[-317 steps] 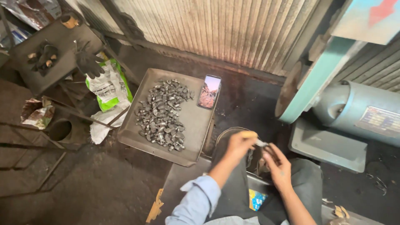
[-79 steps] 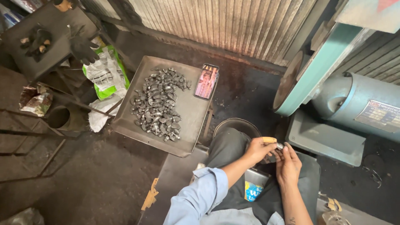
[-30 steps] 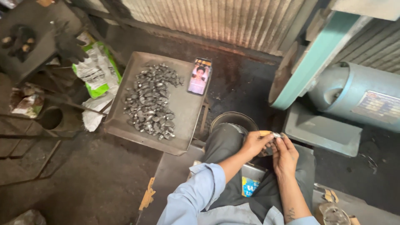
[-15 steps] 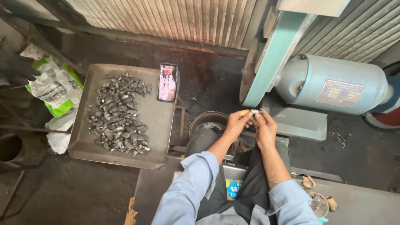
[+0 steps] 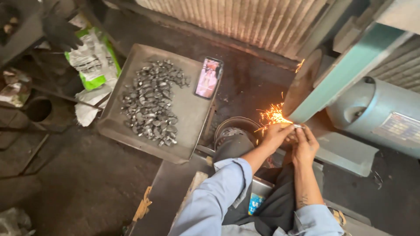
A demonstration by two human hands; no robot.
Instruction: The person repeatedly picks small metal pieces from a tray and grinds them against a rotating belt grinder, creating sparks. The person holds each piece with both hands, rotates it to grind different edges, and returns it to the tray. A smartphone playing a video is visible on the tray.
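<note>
My left hand (image 5: 276, 134) and my right hand (image 5: 305, 144) are pressed together around a small metal piece (image 5: 297, 126) whose tip shows between the fingers. The piece touches the dark grinding wheel (image 5: 305, 85) under a green guard (image 5: 345, 70). Orange sparks (image 5: 272, 116) spray left from the contact point. Left of my arms, a grey metal tray (image 5: 192, 109) carries a heap of several small dark metal pieces (image 5: 151, 102).
A phone (image 5: 208, 78) with a lit screen lies on the tray's far right corner. A round dark container (image 5: 234, 131) sits below the sparks. A blue-grey motor (image 5: 385, 116) is at right. Green and white bags (image 5: 94, 61) lie at left, corrugated metal wall behind.
Both hands have pushed the small piece against the grinding wheel and sparks now fly. The view has shifted a little; tray and phone stay put.
</note>
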